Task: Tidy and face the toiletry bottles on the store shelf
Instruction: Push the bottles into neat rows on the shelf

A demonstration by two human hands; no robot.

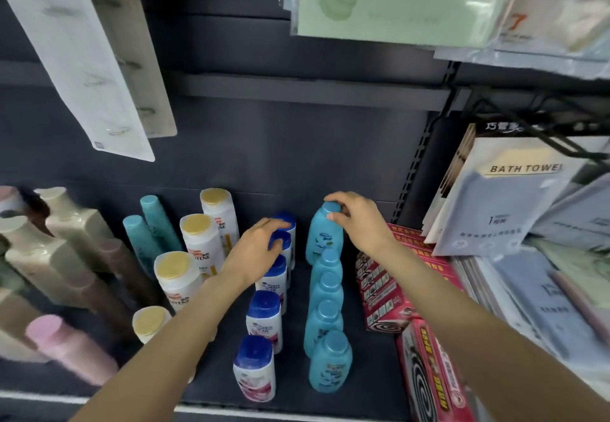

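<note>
The dark store shelf point(369, 385) is carrying several files of plastic toiletry bottles running front to back. A file of five light blue bottles with rounded blue caps point(325, 319) is standing right of centre, each upright and close behind the next; the rearmost light blue bottle point(324, 235) is showing a small printed label. Just to the left, a file of white bottles with dark blue caps and pink-and-white labels point(264, 317) is standing parallel to it, with a bare strip of shelf between the two files. Further left, white bottles with gold caps and a red-lettered label point(198, 240) are forming a third file, and two teal tubes point(150, 230) are standing behind them. The right hand point(358, 220) is reaching in from the lower right and is gripping the cap of the rearmost light blue bottle, fingers curled over its top. The left hand point(259, 250) is reaching forward over the white file, fingers curled around the dark blue cap of a bottle near the back point(280, 245). The left forearm is covering part of the gold-capped file and part of the white file. Beige and pink bottles at the far left point(62, 256) are blurring and are cut by the frame edge. Red flat boxes point(392, 289) and bath towel packs point(505, 197) are lying to the right; their small print is unreadable.
</note>
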